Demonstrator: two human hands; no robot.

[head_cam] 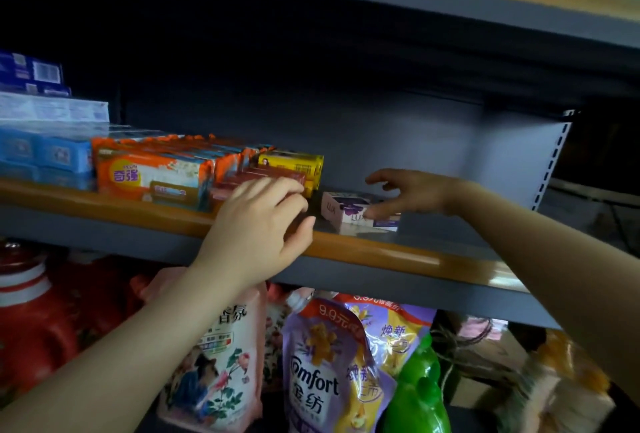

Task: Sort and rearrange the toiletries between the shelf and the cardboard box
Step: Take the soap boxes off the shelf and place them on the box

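The shelf, a grey metal board with a smooth orange front strip, is only partly filled. To the left of the purple soap box stand tidy rows: red soap boxes, yellow soap boxes, orange soap packs. To its right the board is bare, so I judge much sorting is left; the cardboard box is not visible.

The purple soap box is small, glossy card with sharp corners. The right hand reaches over it, fingers apart, thumb touching its front. The left hand rests its curved fingers on the red soap boxes; a real grip I cannot tell.
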